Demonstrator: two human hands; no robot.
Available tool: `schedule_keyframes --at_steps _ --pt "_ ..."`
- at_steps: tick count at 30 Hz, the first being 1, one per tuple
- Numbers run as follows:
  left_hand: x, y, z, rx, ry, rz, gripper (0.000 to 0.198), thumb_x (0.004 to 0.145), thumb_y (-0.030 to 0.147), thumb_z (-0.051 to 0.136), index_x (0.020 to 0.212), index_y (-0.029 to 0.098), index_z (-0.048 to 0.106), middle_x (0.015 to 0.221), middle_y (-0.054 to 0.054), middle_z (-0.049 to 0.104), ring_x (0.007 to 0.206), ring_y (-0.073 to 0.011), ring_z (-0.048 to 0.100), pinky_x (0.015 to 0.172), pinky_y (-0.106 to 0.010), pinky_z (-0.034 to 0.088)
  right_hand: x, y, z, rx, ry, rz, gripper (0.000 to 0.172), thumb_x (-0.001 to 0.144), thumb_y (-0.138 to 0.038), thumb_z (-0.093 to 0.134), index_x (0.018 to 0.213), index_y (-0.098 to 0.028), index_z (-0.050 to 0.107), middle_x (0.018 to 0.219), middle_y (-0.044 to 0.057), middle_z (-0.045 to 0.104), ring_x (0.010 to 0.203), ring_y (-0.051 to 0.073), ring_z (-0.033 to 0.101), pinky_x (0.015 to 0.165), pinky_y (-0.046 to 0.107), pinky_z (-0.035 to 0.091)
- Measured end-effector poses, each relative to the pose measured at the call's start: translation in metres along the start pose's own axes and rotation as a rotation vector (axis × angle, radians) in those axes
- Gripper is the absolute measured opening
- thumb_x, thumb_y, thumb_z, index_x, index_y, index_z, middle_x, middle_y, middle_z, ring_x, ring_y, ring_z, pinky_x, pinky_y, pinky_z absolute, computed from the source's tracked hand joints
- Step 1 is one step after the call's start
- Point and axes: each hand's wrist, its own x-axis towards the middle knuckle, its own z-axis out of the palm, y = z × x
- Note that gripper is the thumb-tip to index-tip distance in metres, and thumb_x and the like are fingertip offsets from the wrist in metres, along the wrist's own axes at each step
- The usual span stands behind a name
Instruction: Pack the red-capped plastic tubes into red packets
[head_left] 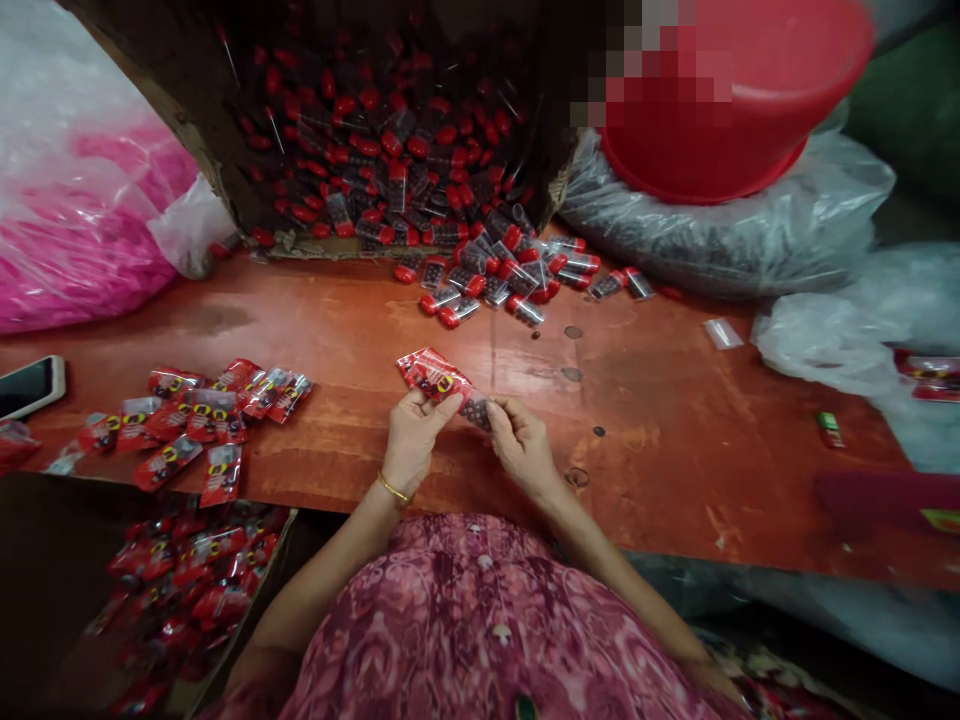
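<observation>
left hand (415, 437) low centre, over the near part of the tabletop (675, 420). grip closed: thumb and fingers pinch the lower end of a red packet (433, 374), which slants up and to the left, held off the wood. gold bangle (392, 488) on that wrist.

right hand (523, 443) just beside it, fingertips close to the left's. grip narrow, pinched on a small dark vial (477, 410) that lies between the two hands, its left end at the packet's lower edge. cannot tell if it is partly inside.

around them:
- loose vials (510, 275) with red caps, spilled in a heap on the far middle of the tabletop, well apart from the hands.
- the heap runs out of a cardboard box (172, 95) tipped on its side, more of the same inside.
- filled packets (195, 420) scattered flat to the left, near the left hand but not touching.
- phone (30, 385) at the far left edge, screen up.
- open carton (187, 580) below the tabletop edge at lower left, holding more red packets.
- pink plastic bag (75, 220) at upper left.
- red basin (735, 100) at upper right, resting on a clear sack (712, 230) of dark pieces.
- small green item (829, 428) alone at right.
</observation>
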Motion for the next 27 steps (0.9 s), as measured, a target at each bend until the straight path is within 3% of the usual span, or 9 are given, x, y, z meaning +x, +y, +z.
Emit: schedule_keyframes --at_steps 3,8,14,18,25,27 --pt "-0.001 -0.001 0.002 -0.053 -0.015 -0.013 0.034 0.048 0.027 0.083 0.073 0.014 0.066 0.072 0.001 0.069 0.065 -0.0077 0.061 0.068 -0.02 0.046 -0.003 0.002 0.009 -0.042 0.07 -0.027 0.02 0.087 -0.033 0.043 0.085 -0.018 0.057 0.071 0.0 0.057 0.063 0.012 0.053 0.061 0.024 0.045" --pt "0.002 -0.005 0.002 -0.069 -0.033 -0.024 0.033 0.05 0.029 0.082 0.073 0.013 0.065 0.07 0.001 0.068 0.062 -0.0074 0.06 0.065 -0.019 0.045 -0.004 0.003 0.016 -0.025 0.069 0.012 0.021 0.085 -0.034 0.045 0.085 -0.018 0.058 0.071 0.0 0.059 0.062 0.012 0.054 0.06 0.024 0.045" --pt "0.006 -0.005 0.003 -0.005 -0.081 0.045 0.028 0.053 0.025 0.08 0.074 0.014 0.064 0.069 0.002 0.066 0.062 -0.0078 0.057 0.064 -0.02 0.044 0.004 -0.004 0.023 0.224 0.067 0.188 0.028 0.084 -0.044 0.046 0.085 -0.018 0.057 0.058 -0.004 0.052 0.042 0.008 0.044 0.044 0.022 0.04" --pt "0.008 0.002 0.0 -0.039 -0.054 0.001 0.027 0.057 0.027 0.077 0.074 0.014 0.063 0.071 0.001 0.066 0.063 -0.008 0.058 0.065 -0.021 0.044 0.005 -0.008 0.022 0.343 -0.022 0.182 0.029 0.075 -0.043 0.059 0.093 -0.02 0.057 0.072 -0.003 0.059 0.05 0.008 0.053 0.053 0.023 0.047" --pt "0.003 -0.001 -0.001 -0.023 -0.12 -0.056 0.032 0.055 0.032 0.079 0.074 0.014 0.062 0.067 0.001 0.065 0.053 -0.0063 0.053 0.051 -0.019 0.04 0.011 -0.005 0.023 0.335 -0.026 0.211 0.029 0.07 -0.045 0.065 0.078 -0.021 0.052 0.061 -0.005 0.056 0.047 0.009 0.054 0.05 0.023 0.047" --pt "0.003 0.001 -0.002 -0.05 -0.112 -0.078 0.033 0.054 0.031 0.08 0.075 0.014 0.063 0.068 0.001 0.066 0.055 -0.0069 0.055 0.054 -0.019 0.043 0.018 -0.002 0.024 0.301 -0.047 0.206 0.031 0.068 -0.046 0.066 0.073 -0.02 0.05 0.057 -0.006 0.053 0.046 0.008 0.052 0.048 0.022 0.045"
